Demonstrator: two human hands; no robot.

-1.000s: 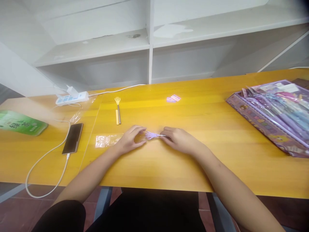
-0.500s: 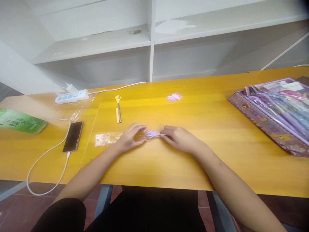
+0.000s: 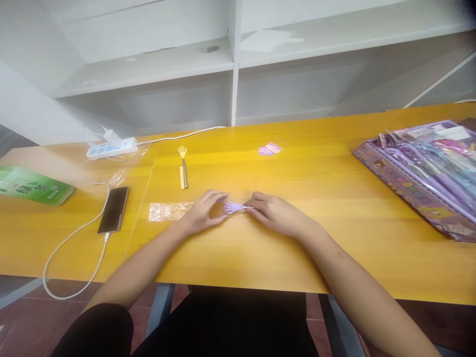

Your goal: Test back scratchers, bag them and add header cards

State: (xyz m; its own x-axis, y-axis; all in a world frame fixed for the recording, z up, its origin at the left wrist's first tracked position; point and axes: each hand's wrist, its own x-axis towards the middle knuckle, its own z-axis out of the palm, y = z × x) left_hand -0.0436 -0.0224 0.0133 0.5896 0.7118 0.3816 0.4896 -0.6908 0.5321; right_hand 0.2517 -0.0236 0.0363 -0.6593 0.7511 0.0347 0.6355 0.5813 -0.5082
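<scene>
On the yellow table my two hands meet around a small purple claw-headed scratcher. My right hand pinches its thin handle end, fingers closed. My left hand rests on a clear plastic sleeve lying flat on the table, thumb and fingers curled around the sleeve's open end next to the purple claw. Whether the claw head lies inside the sleeve I cannot tell.
A yellow claw scratcher lies beyond my left hand. Small pink labels sit farther back. A phone on a white cable, a power strip and a green packet lie left. Purple packaged goods are stacked right.
The purple scratcher and my right hand have edged slightly left toward the sleeve's opening. My left hand has stayed on the sleeve. The view shifted a little.
</scene>
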